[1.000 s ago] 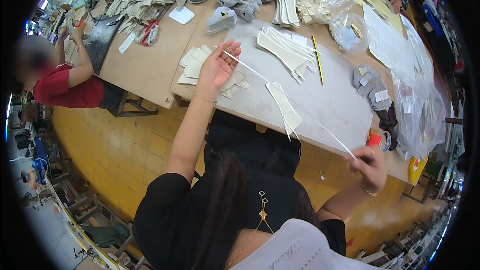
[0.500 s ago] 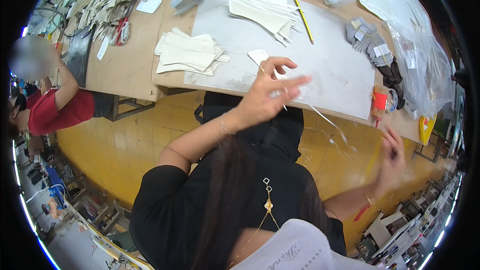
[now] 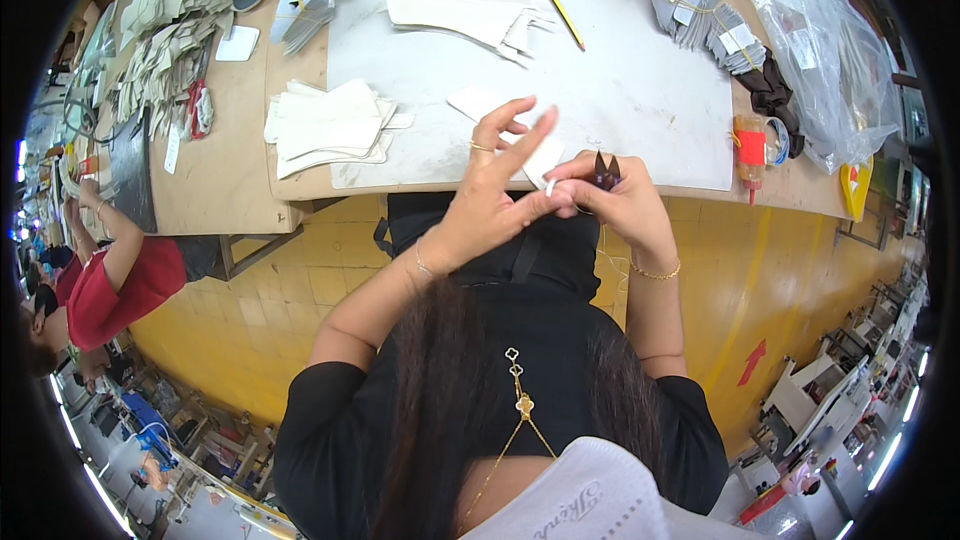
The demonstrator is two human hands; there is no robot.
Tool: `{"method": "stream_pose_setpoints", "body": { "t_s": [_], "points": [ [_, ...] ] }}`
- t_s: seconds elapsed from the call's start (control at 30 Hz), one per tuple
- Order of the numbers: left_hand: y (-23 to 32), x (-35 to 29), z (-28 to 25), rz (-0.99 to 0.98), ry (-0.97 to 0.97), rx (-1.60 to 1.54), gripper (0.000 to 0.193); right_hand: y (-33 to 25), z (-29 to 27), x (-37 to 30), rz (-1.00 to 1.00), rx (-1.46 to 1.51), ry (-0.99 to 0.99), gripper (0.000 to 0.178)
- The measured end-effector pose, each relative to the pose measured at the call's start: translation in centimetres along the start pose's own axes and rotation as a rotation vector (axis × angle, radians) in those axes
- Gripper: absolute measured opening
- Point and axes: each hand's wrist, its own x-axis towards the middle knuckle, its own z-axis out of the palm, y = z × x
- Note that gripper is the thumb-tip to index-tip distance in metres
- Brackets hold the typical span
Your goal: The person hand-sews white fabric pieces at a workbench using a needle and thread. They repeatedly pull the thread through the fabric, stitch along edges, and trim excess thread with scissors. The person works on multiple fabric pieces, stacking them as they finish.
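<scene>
Apparently light and limp, the white strip [image 3: 550, 187] suits pinching near its end; your right hand [image 3: 628, 204] pinches it, dark snips [image 3: 606, 172] tucked in; your left hand [image 3: 482, 202], I can't tell.

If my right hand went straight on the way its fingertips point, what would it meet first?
Most likely your left hand, at the thumb. Your right hand points leftward, its fingertips at a small white strip; whether they already touch the thumb is unclear.
</scene>
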Motion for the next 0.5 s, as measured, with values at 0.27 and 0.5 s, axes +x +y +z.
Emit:
{"method": "stream_pose_setpoints", "body": {
  "t_s": [0.27,0.5],
  "points": [
    [-5.1,-1.0,-0.2,0.158,-0.258,0.630,0.045,3.3,-1.6,3.0,0.249,-0.180,0.193,0.028],
    [-5.6,-1.4,0.2,0.168,-0.232,0.657,0.044,3.5,-0.8,4.7,0.274,-0.412,0.250,0.032]
  ]
}}
